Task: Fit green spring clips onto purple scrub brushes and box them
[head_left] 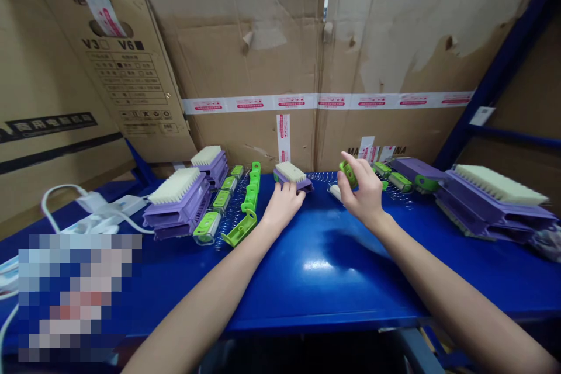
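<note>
My left hand point(284, 203) rests on the blue table point(315, 269) with its fingers closed on the near side of a purple brush point(293, 177) with white bristles. My right hand point(363, 191) is raised a little to the right and grips a small green plastic part point(349, 173) between thumb and fingers. A small white piece point(335, 191) lies on the table just left of that hand, partly hidden by it.
Stacked purple brushes point(180, 203) stand at the left, another stack point(495, 201) at the right. Green parts point(245, 213) and metal springs point(231, 210) lie left of centre. More green parts point(397, 178) lie at the back right. Cardboard boxes point(263, 58) wall the back. White cables point(83, 213) lie far left.
</note>
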### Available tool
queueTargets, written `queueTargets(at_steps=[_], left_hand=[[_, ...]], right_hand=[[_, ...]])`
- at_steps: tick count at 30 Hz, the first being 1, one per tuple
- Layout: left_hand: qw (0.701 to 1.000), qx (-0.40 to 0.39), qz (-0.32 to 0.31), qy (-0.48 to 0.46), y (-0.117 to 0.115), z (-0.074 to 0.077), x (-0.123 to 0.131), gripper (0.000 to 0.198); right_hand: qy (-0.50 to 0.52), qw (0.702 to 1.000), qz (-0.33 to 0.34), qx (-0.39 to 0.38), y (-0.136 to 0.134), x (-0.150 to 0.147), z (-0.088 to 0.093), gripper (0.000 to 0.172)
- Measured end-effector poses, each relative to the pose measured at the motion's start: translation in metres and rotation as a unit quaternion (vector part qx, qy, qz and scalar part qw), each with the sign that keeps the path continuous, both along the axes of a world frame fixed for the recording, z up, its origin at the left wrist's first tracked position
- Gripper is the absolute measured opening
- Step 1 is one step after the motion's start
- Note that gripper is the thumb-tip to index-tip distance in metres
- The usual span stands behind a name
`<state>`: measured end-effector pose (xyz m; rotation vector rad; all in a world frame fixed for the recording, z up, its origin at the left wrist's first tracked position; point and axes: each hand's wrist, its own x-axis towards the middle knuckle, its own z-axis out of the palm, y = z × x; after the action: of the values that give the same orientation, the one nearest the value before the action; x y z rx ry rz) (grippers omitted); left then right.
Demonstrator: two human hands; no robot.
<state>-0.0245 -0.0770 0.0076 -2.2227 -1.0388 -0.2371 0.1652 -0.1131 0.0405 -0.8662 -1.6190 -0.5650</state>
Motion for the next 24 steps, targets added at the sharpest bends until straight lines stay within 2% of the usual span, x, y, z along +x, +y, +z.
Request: queueTargets(at_steps=[5, 11, 17, 21, 24], left_hand=[[1.000, -0.022, 0.009, 0.001, -0.002, 0.003, 0.002, 0.019], [0.999, -0.012, -0.033, -0.032, 0.007, 0.004, -0.006, 0.017], [0.995, -0.028, -0.049, -0.087, 0.007, 0.010, -0.014, 0.018], [0.987, -0.043, -0.077, -0.132, 0.002, 0.017, -0.016, 0.025], [0.980, -0.056, -0.096, -0.164, -0.002, 0.020, -0.016, 0.026]], right_hand=[[-0.007, 0.999, 0.036, -0.012, 0.001, 0.002, -0.002, 0.040], [-0.065, 0.992, 0.101, -0.027, -0.001, 0.002, -0.004, 0.042], [-0.118, 0.989, 0.082, -0.031, 0.001, 0.005, -0.007, 0.048], [-0.179, 0.981, 0.063, -0.041, 0.004, 0.005, -0.008, 0.048], [-0.223, 0.973, 0.064, -0.019, 0.004, -0.001, -0.008, 0.046]])
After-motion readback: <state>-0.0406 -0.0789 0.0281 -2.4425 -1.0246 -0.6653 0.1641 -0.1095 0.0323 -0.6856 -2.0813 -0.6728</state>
